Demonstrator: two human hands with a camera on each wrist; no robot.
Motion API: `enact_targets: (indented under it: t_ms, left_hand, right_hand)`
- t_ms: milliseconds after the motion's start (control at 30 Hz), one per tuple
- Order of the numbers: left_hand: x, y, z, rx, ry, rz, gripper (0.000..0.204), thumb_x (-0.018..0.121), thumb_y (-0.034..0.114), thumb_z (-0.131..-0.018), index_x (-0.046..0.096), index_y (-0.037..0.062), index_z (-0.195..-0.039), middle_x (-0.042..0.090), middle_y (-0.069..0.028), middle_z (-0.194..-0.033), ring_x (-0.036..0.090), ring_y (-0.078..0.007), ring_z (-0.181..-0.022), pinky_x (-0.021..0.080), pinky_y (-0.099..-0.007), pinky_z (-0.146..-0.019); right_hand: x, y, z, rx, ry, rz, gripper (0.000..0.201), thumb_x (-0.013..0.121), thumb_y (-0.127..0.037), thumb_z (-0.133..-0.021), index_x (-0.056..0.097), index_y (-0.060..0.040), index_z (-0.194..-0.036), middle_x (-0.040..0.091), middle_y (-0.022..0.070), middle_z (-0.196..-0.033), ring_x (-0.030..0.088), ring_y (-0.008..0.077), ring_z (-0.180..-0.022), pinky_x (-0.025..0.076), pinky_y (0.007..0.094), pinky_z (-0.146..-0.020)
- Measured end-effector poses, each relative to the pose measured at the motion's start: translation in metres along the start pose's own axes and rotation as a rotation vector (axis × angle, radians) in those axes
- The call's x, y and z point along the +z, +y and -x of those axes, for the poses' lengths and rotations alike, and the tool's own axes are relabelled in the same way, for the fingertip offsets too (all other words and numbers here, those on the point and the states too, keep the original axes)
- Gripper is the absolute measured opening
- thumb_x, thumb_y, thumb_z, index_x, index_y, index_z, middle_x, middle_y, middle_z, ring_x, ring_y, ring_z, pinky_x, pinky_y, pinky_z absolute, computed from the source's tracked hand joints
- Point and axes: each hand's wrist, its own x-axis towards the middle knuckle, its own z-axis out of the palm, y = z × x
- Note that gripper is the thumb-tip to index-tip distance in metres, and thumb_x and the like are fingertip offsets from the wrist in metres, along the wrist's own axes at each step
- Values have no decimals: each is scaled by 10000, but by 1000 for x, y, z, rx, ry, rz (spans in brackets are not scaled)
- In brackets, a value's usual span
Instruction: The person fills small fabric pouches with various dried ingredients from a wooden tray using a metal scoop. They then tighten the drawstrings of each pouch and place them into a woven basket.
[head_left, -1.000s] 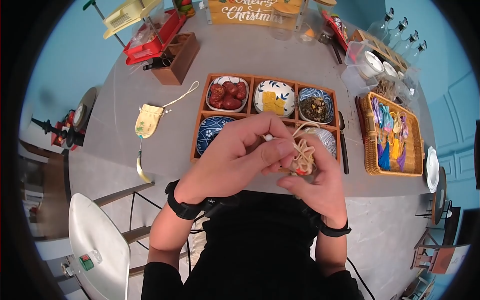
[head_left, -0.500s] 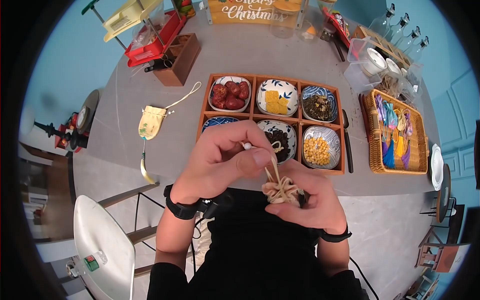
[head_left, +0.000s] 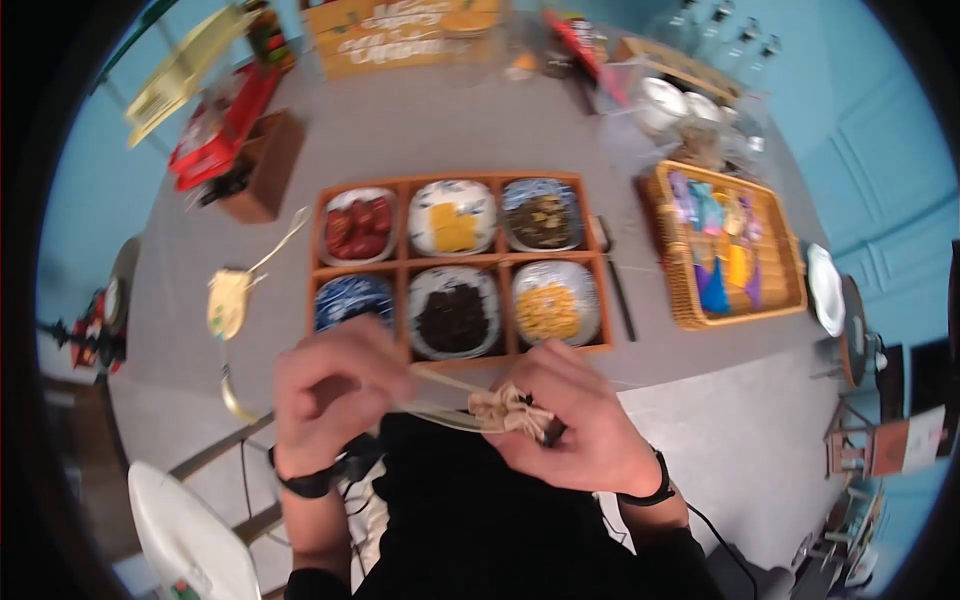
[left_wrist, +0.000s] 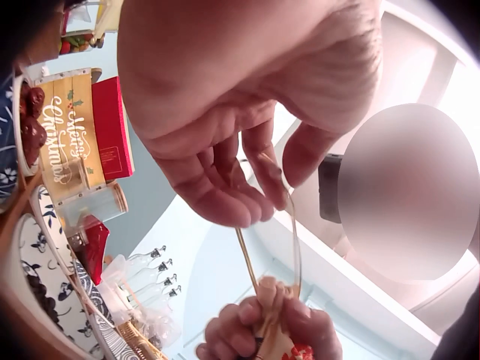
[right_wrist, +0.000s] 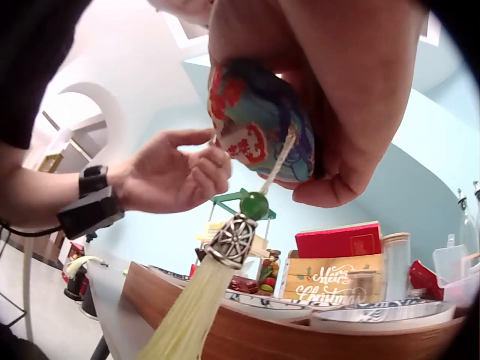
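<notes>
Between the thumb and curled fingers of the right hand [head_left: 570, 425], a small cloth pouch [head_left: 503, 409] was gripped, its gathered neck poking past the fingertips toward the left hand [head_left: 335, 385]. That hand's fingers were curled too, holding a pale cord [left_wrist: 297, 247] that ran across to the neck. From the pouch hung a green bead [right_wrist: 253, 205] and a pale yellow tassel [right_wrist: 184, 315]. Everything was held in the air, on the near side of a wooden tray [head_left: 455, 261] with six compartments, a bowl in each. Its far row held red dates [head_left: 358, 228], yellow blocks [head_left: 453, 227] and dried leaves [head_left: 543, 221]. Nearer were a blue bowl [head_left: 353, 301], contents unclear, then dark bits [head_left: 452, 318] and yellow kernels [head_left: 547, 312]. Off to the right, a wicker basket [head_left: 690, 318] held coloured tassels [head_left: 738, 265]; well to the left, a second pouch [head_left: 231, 300] lay on the table [head_left: 370, 130].
</notes>
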Motion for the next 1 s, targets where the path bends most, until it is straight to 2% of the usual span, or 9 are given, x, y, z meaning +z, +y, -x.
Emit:
enact_targets:
  t_ms: [100, 300, 367, 433, 500, 533, 800, 867, 1000]
  left_hand:
    - [-10, -5, 12, -38, 18, 28, 382, 631, 262, -829, 617, -49, -1050, 602, -204, -1029, 595, -251, -871, 485, -330, -754]
    - [-74, -23, 49, -238, 367, -347, 182, 532, 180, -952, 563, 3, -975, 592, -79, -875, 535, -134, -770, 442, -272, -722]
    - [-87, -27, 58, -274, 416, -359, 180, 528, 184, -960, 561, 7, -970, 585, -71, -873, 527, -128, -768, 433, -267, -730]
    - [-95, -33, 62, -281, 513, -343, 171, 514, 179, -973, 557, 14, -962, 573, -60, -869, 517, -120, -773, 415, -259, -739]
    - [-101, -40, 69, -297, 523, -314, 165, 504, 177, -980, 560, 21, -975, 568, -52, -880, 505, -112, -778, 406, -252, -741]
    - [-103, -45, 71, -307, 542, -290, 161, 494, 174, -987, 562, 29, -989, 562, -44, -891, 494, -104, -783, 396, -245, -742]
    - [-98, -56, 68, -324, 647, -227, 148, 506, 160, -977, 549, 19, -970, 561, -59, -859, 498, -121, -763, 407, -250, -733]
    - [-100, -58, 68, -332, 680, -225, 143, 502, 156, -977, 546, 20, -966, 556, -57, -856, 491, -119, -760, 403, -246, -727]
    - [-91, -55, 67, -357, 730, -232, 141, 502, 154, -975, 543, 21, -957, 552, -56, -848, 486, -118, -757, 396, -247, -720]
  right_hand:
    - [-36, 0, 23, 76, 65, 109, 222, 693, -35, -648, 646, 11, -860, 588, 93, -795, 539, 261, -743, 435, 330, -678]
    - [-132, 20, 86, 449, 285, 486, 161, 677, -42, -707, 648, -11, -862, 524, 75, -730, 493, 222, -664, 410, 320, -588]
    - [-162, 32, 97, 634, 493, 447, 69, 628, -68, -817, 629, -5, -846, 521, 25, -686, 462, 95, -591, 380, 266, -545]
    - [-206, 51, 100, 712, 531, 539, 124, 616, -126, -863, 614, -9, -822, 540, 4, -631, 486, 59, -549, 380, 241, -495]
    - [-245, 75, 92, 808, 501, 702, 198, 630, -188, -869, 616, 6, -838, 559, 11, -614, 503, 58, -559, 388, 244, -490]
    - [-267, 96, 92, 860, 496, 561, 222, 632, -204, -867, 617, 17, -850, 569, 21, -621, 509, 63, -560, 396, 251, -490]
    - [-357, 243, 56, 831, 512, 829, 391, 667, -314, -818, 602, 69, -771, 563, 80, -600, 498, 126, -558, 413, 345, -533]
    - [-370, 264, 43, 892, 457, 982, 385, 680, -312, -790, 658, 68, -849, 655, 180, -681, 682, 219, -672, 501, 334, -615]
    - [-384, 296, 42, 827, 516, 845, 396, 674, -304, -796, 670, 69, -928, 671, 182, -720, 682, 247, -684, 512, 352, -629]
